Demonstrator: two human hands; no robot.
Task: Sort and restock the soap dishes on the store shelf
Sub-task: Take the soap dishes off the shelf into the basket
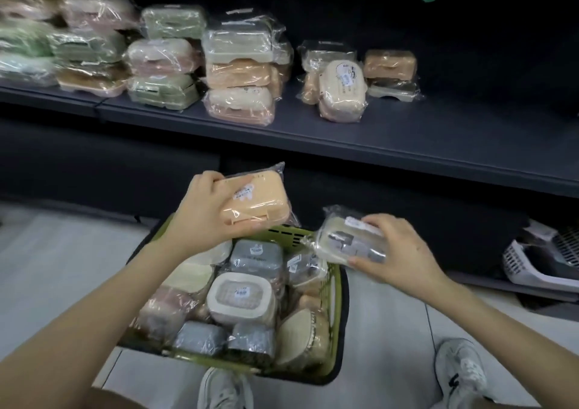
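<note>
floor (pixel 62 267) pale tiles | shelf (pixel 407 145) dark grey | back panel (pixel 470 48) black | white crate (pixel 526 275) bottom-right

Stacks of wrapped soap dishes (pixel 238 73) sit along the dark shelf (pixel 407 132). A green basket (pixel 335 330) rests on the pale floor (pixel 62 267).

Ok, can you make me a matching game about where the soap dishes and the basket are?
Things:
1. peach dish
2. clear dish
3. basket
4. dish stacks

Places:
A. on the floor
B. in the left hand
C. on the shelf
D. in the right hand

Pairs: 1-B, 2-D, 3-A, 4-C
</note>
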